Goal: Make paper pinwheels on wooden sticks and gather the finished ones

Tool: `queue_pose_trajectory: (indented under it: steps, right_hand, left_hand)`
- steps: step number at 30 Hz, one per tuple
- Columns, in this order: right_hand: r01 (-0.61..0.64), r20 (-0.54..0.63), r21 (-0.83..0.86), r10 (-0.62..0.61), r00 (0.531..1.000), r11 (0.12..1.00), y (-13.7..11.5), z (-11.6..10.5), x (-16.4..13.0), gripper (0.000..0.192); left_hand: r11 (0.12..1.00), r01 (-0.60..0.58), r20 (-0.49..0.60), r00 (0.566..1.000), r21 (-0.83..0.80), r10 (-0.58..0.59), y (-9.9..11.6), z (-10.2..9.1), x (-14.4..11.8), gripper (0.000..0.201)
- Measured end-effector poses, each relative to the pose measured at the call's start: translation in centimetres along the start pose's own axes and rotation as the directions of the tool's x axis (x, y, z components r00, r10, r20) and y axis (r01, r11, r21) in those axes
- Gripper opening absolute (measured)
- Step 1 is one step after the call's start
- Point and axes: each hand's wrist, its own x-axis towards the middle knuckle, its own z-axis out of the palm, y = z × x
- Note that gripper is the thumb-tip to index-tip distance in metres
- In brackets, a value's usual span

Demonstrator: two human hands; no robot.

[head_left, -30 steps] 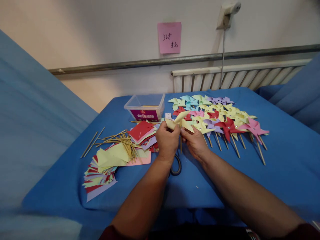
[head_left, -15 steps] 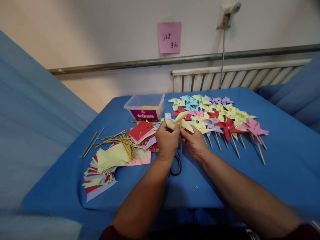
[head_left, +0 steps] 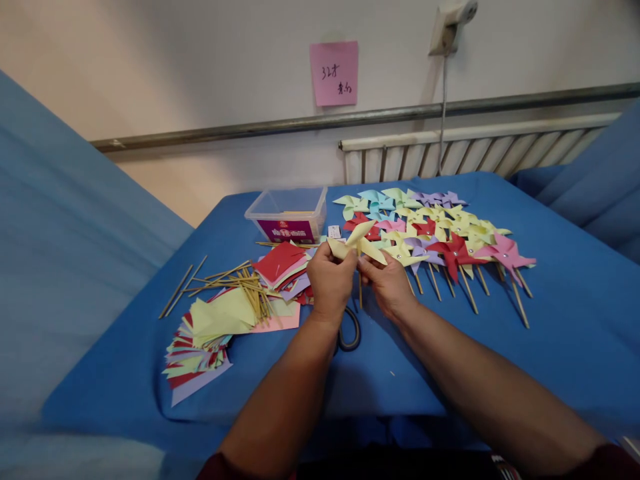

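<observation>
Both hands hold one pale yellow paper pinwheel (head_left: 361,232) over the middle of the table. My left hand (head_left: 330,280) is closed on its left side, the thumb pressed near the centre. My right hand (head_left: 393,287) pinches it from the right, just below the centre. A wooden stick (head_left: 361,293) hangs down between the hands under the pinwheel. What the fingertips press at the centre is hidden. Black-handled scissors (head_left: 356,333) lie below, partly covered by my left wrist.
Several finished pinwheels (head_left: 456,252) in mixed colours lie to the right. Loose sticks (head_left: 255,293), stacked coloured paper (head_left: 225,317) and red sheets (head_left: 280,261) lie to the left. A clear plastic box (head_left: 287,217) stands at the back, by the wall with a radiator (head_left: 480,150).
The whole view has shifted slightly. Both hands keep the same hold on the yellow pinwheel, with hardly any movement.
</observation>
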Motion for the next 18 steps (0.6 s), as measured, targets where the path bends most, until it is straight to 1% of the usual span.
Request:
queue_pose_trajectory:
  steps: [5,9,14,18]
  right_hand:
    - [0.031,-0.001,-0.016,-0.031,1.000,0.999,-0.05,-0.01,0.06,0.030]
    - [0.061,-0.023,-0.068,-0.063,0.998,0.996,-0.16,0.04,0.17,0.030]
    - [0.083,-0.059,-0.137,-0.092,0.994,0.987,-0.39,0.22,0.26,0.031]
    - [0.113,-0.096,-0.169,-0.131,0.987,0.979,-0.06,0.20,0.41,0.028]
  left_hand:
    - [0.994,0.043,0.032,0.999,-0.097,-0.040,-0.32,0.10,0.14,0.018]
    - [0.989,0.067,0.025,0.998,-0.131,-0.065,-0.08,0.17,0.17,0.018]
    - [0.979,0.061,0.044,0.998,-0.196,-0.054,0.15,0.28,0.17,0.020]
    - [0.979,0.052,0.068,0.997,-0.199,-0.039,-0.06,0.31,0.12,0.027]
